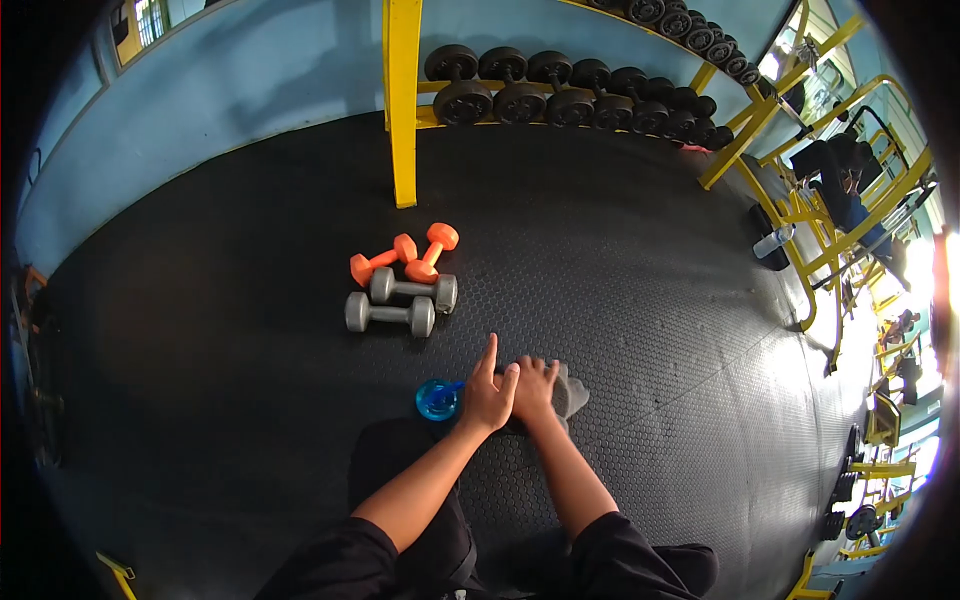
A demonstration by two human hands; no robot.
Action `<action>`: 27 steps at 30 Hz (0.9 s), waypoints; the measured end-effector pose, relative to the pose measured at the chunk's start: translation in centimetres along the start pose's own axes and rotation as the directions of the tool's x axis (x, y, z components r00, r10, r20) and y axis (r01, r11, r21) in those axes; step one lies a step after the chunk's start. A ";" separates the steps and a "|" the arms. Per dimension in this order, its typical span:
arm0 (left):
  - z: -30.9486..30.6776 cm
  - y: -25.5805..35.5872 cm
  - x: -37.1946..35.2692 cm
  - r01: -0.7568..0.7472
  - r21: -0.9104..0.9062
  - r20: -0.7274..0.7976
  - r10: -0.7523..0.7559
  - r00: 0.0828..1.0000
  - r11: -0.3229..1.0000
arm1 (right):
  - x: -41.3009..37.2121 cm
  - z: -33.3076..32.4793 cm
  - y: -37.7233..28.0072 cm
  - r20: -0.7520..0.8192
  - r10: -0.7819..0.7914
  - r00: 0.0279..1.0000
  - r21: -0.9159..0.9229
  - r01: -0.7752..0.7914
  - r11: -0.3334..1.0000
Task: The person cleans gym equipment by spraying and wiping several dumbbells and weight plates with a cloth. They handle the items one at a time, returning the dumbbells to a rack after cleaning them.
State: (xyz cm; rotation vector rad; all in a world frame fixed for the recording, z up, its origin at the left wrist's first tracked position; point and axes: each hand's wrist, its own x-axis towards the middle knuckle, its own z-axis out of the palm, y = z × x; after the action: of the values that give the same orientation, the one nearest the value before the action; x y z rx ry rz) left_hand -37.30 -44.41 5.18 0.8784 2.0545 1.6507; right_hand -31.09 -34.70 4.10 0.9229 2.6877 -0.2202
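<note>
My left hand [488, 398] is held in front of me, index finger stretched forward and thumb raised. Touching or nearly touching it is my right hand [535, 390], its fingers slightly bent and apart. A crumpled grey cloth [575, 396] lies below and to the right of my right hand, which partly covers it. Just left of my left hand stands a clear blue bottle [436, 400], seen from above. Farther forward on the floor, two grey dumbbells [390, 315] lie side by side, with two orange dumbbells [433, 252] behind them.
A yellow rack post [402, 110] rises ahead, and a rack of black dumbbells [520, 102] runs along the blue wall. At right are yellow gym machines [800, 215], a water bottle [773, 241] and another person [850, 205]. Black rubber matting [620, 270] covers the floor.
</note>
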 end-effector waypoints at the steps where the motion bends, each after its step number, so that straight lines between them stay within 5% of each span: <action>1: 0.1 -0.3 0.1 0.007 -0.008 0.010 -0.007 1.000 1.000 | -0.7 1.8 -0.7 -0.087 -0.070 0.994 -0.042 0.067 0.997; 6: 0.1 -0.1 0.4 0.036 -0.082 0.019 -0.034 0.999 0.996 | -6.5 2.8 -1.5 -0.232 -0.211 0.950 0.015 0.220 0.975; 8: 0.0 -0.1 0.4 0.027 -0.077 0.035 -0.024 0.999 0.997 | -9.0 0.9 -0.6 -0.035 -0.341 0.940 -0.097 0.336 0.937; 12: -0.3 -0.2 0.3 0.046 -0.090 0.081 -0.039 0.996 0.995 | -12.2 0.6 3.5 0.071 -0.478 0.876 -0.210 0.481 0.851; 16: -0.8 -0.1 0.0 0.098 0.016 0.192 -0.099 0.976 0.995 | -13.4 1.1 9.8 -0.016 -0.537 0.843 -0.342 0.500 0.796; 18: -0.5 -1.3 -0.6 -0.018 0.259 0.310 -0.065 0.948 0.966 | -13.6 -0.4 12.3 -0.115 -0.504 0.856 -0.350 0.440 0.827; 20: -0.9 0.2 -1.4 -0.020 0.306 0.401 -0.110 0.910 0.952 | -14.3 -4.1 13.6 -0.017 -0.090 0.996 -0.288 0.081 0.954; 21: -1.1 1.2 -1.9 -0.182 0.468 0.519 -0.103 0.848 0.865 | -14.4 -5.1 14.5 -0.030 -0.088 0.996 -0.294 0.075 0.953; 23: -0.4 1.6 -2.5 -0.393 0.580 0.687 -0.169 0.707 0.714 | -14.4 -6.5 16.3 -0.183 0.195 0.964 0.150 -0.169 0.974; 24: 0.5 1.7 -2.8 -0.398 0.581 0.687 -0.166 0.707 0.710 | -14.5 -6.9 17.1 -0.189 0.197 0.962 0.154 -0.169 0.974; 26: 2.2 1.7 -3.7 -0.459 0.697 0.635 -0.176 0.752 0.551 | -14.8 -7.4 18.7 -0.316 0.378 0.870 0.609 -0.119 0.784; 27: 3.2 0.3 -3.8 -0.515 0.665 0.658 -0.098 0.747 0.541 | -14.7 -7.8 19.4 -0.296 0.411 0.862 0.648 -0.134 0.750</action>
State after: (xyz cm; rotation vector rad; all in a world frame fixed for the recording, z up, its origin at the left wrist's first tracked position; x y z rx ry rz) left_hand -32.40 -44.50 4.27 1.7721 2.1621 0.1682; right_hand -9.71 -26.12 15.23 1.7339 2.8350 -0.9749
